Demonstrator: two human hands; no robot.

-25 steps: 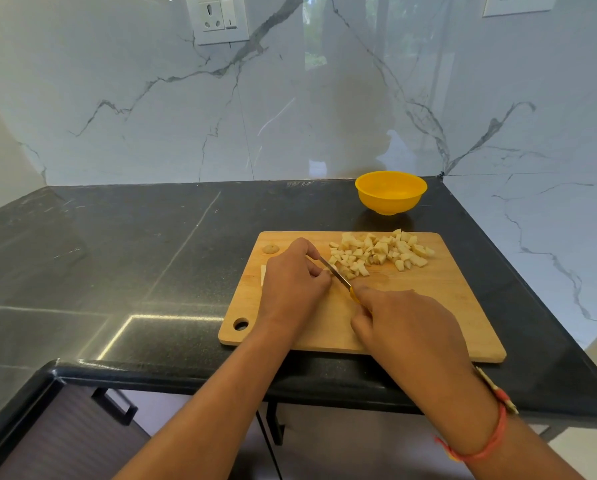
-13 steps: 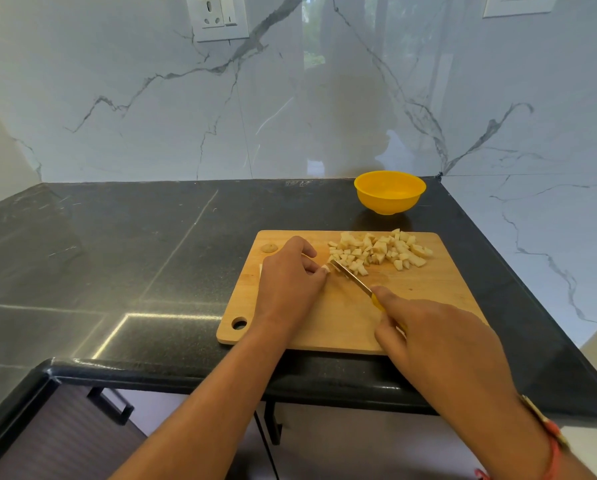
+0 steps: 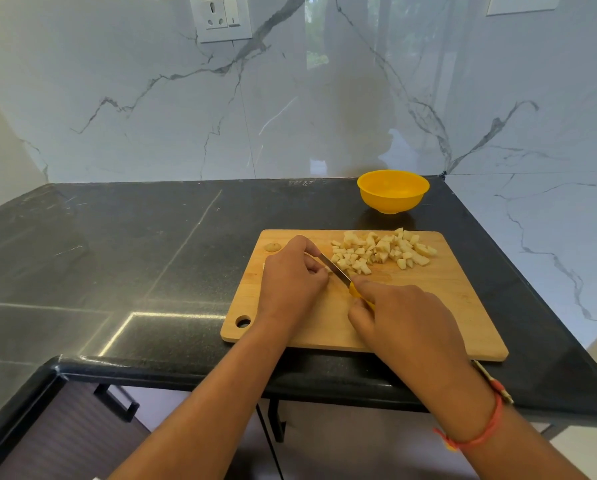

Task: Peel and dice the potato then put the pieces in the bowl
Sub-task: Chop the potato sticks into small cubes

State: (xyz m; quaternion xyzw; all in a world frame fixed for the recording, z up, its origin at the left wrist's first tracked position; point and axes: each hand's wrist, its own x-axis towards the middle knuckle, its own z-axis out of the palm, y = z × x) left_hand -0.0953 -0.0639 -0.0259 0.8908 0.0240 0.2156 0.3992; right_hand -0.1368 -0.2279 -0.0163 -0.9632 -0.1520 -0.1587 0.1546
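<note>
Potato dice point(image 3: 382, 252) heaped on far right of wooden cutting board point(image 3: 446, 306), just short of yellow bowl point(image 3: 393, 192). Board on black stone counter point(image 3: 134, 254), near front edge. White grey-veined marble wall point(image 3: 151, 116) behind and to right; switch-socket plate point(image 3: 221, 17) up top. Right grip point(image 3: 404, 327) clenched round yellow-handled knife point(image 3: 335, 270), blade against left grip point(image 3: 290, 282). Left fingers curled down on board, contents hidden: cannot tell.

Left grip point(image 3: 292, 278) curled, knuckles up — right grip point(image 3: 404, 320) clenched, forefinger extended.
</note>
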